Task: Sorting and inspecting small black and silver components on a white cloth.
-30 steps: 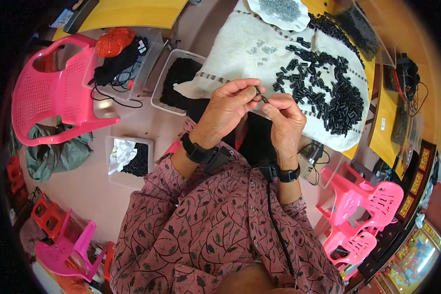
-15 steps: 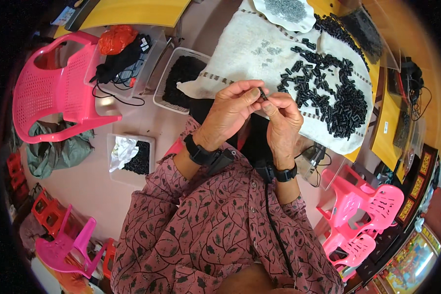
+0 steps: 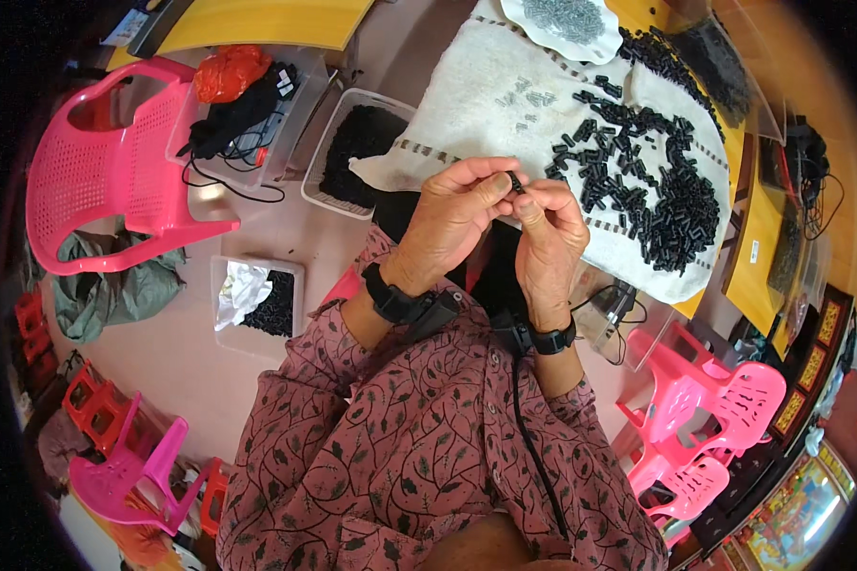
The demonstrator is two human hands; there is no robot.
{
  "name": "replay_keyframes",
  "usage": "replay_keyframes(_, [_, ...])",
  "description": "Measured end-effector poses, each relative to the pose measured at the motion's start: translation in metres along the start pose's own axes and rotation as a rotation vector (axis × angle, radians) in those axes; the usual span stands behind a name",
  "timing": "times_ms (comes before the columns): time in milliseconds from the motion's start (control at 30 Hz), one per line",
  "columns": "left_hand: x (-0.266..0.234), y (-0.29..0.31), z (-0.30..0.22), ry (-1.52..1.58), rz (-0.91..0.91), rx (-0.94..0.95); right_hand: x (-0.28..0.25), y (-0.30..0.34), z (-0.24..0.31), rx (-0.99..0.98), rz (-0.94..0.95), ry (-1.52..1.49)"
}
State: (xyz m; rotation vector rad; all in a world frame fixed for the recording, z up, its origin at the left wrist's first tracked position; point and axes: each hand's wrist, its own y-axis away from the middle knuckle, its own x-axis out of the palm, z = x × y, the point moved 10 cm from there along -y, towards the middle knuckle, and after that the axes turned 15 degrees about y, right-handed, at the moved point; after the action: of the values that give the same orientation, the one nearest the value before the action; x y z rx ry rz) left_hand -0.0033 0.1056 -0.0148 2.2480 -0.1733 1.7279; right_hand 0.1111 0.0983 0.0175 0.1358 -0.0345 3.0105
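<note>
Between the fingertips of both hands sits a small black plastic piece [image 3: 516, 183], partly hidden by the fingers. My left hand [image 3: 455, 211] pinches it from the left, thumb against forefinger. From the right, my right hand [image 3: 549, 233] pinches its other end. Both hands are raised over the near edge of a white cloth [image 3: 467, 109]. On that cloth, right of my hands, lies a loose heap of short black plastic pieces [image 3: 671, 214]. Farther off is a scatter of tiny clear or metallic parts [image 3: 527, 99], too small to name.
A white dish [image 3: 600, 48] of small silvery parts stands at the far edge. Left of the cloth is a white basket [image 3: 314, 181] of black pieces; a clear tub [image 3: 300, 305] sits nearer on the floor. Pink chairs [image 3: 129, 167] stand left, and pink stools [image 3: 700, 400] stand right.
The black piece shows a little more between my fingertips, seemingly turned slightly. Both hands keep nearly the same place and grip; the whole view has shifted a touch.
</note>
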Motion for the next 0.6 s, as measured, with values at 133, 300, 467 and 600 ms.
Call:
replay_keyframes(133, [0.004, 0.001, -0.005, -0.143, 0.021, 0.023, 0.001, 0.0, 0.011, 0.009, -0.009, 0.048])
replay_keyframes(300, [0.001, 0.0, -0.002, -0.129, 0.005, 0.03, 0.0, 0.0, 0.005, 0.023, 0.031, 0.068])
replay_keyframes(467, [0.003, 0.001, 0.0, -0.145, -0.015, 0.001, -0.003, -0.003, 0.011, -0.009, 0.029, 0.08])
replay_keyframes(600, [0.001, 0.002, -0.001, -0.241, -0.029, 0.017, -0.008, 0.002, 0.006, 0.028, -0.004, 0.178])
